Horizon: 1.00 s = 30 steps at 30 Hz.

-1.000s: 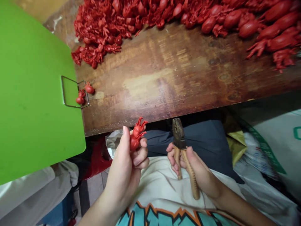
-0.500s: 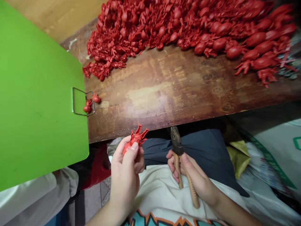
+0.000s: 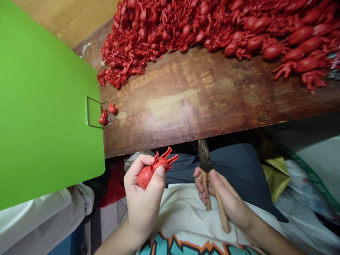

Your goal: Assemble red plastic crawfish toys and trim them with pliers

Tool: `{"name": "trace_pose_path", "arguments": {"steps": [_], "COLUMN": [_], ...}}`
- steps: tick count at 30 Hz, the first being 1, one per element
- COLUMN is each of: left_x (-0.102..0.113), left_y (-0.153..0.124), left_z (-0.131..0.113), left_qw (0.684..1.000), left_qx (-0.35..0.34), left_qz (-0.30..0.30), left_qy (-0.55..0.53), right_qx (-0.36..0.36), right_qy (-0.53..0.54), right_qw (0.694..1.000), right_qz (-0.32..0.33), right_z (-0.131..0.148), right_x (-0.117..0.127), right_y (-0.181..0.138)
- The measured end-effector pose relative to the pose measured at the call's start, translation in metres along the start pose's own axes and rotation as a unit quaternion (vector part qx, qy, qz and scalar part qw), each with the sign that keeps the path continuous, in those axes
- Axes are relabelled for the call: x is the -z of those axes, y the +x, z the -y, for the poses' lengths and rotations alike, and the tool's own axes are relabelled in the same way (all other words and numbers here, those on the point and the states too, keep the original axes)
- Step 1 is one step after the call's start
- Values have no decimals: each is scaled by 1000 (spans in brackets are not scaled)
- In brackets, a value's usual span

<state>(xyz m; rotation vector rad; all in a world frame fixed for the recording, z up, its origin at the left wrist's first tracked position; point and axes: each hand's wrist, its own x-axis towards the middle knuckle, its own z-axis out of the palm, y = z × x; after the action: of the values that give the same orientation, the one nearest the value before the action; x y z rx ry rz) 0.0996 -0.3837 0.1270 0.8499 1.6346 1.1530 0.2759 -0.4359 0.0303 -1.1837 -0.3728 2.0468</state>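
Note:
Between the thumb and fingers of my left hand (image 3: 145, 193) is a red plastic toy figure (image 3: 152, 170), round-bodied with thin prongs pointing up and right. It is held just off the table's front edge, above my lap. My right hand (image 3: 223, 194) is wrapped around the tan handles of a pair of pliers (image 3: 205, 159). The pliers' dark jaws point up toward the table edge, apart from the figure, and look closed. The fingers beneath the handles are partly hidden.
A large heap of red plastic parts (image 3: 164, 32) covers the back of the wooden table (image 3: 170, 106). Two small red pieces (image 3: 112, 108) lie at the left beside a wire handle (image 3: 91, 111) on an upright green board (image 3: 47, 113). Plastic bags (image 3: 300, 184) are at the right.
My left hand has turned the red figure so its prongs lean further right and more of its round body shows. The pliers stay in my right hand. The view has shifted slightly.

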Motion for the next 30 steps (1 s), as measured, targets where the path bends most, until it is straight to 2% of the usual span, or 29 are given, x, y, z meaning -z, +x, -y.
{"name": "trace_pose_path", "arguments": {"steps": [6, 13, 24, 30], "left_x": [-1, -7, -13, -20], "left_y": [-2, -1, 1, 2], "left_z": [0, -2, -10, -13], "left_qw": [1000, 998, 994, 995], "left_qx": [-11, 13, 36, 66], "left_qz": [18, 53, 91, 69], "left_qy": [18, 17, -37, -42], "right_qx": [-2, -1, 15, 13], "right_qy": [3, 15, 6, 18], "right_qw": [1000, 1000, 1000, 1000], "right_qz": [5, -6, 1, -1], "right_z": [0, -2, 0, 2], "right_x": [1, 3, 5, 5], "right_y": [0, 1, -1, 1]}}
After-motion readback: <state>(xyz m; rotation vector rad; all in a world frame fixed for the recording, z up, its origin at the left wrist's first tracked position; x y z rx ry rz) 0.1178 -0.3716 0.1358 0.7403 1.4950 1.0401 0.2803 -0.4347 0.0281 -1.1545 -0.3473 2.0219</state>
